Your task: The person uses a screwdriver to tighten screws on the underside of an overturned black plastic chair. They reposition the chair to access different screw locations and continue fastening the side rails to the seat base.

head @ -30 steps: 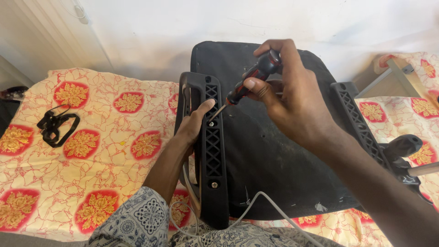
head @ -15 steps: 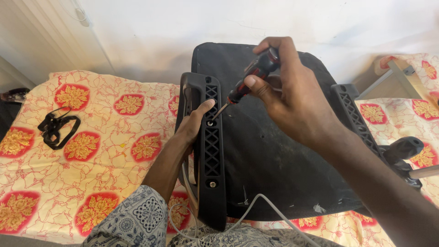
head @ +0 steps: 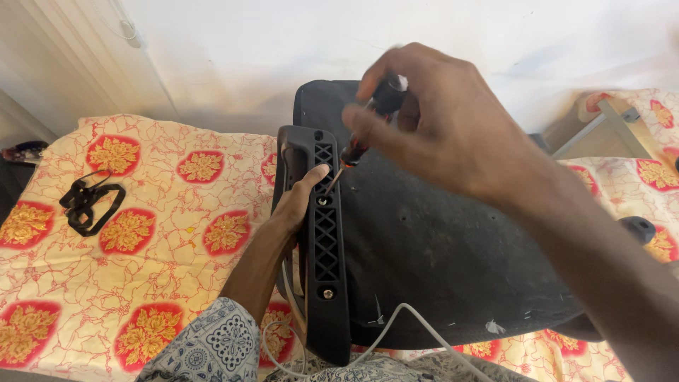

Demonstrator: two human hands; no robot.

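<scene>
right hand [head: 438, 127] motion-blurred, screwdriver [head: 364, 134] mostly hidden, right armrest concealed behind forearm

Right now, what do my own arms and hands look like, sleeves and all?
Both hands are bare, no gloves, rings or watch showing. The left hand comes from a sleeve patterned in blue and white, pushed up near the elbow. The right hand and its forearm show no sleeve.
</scene>
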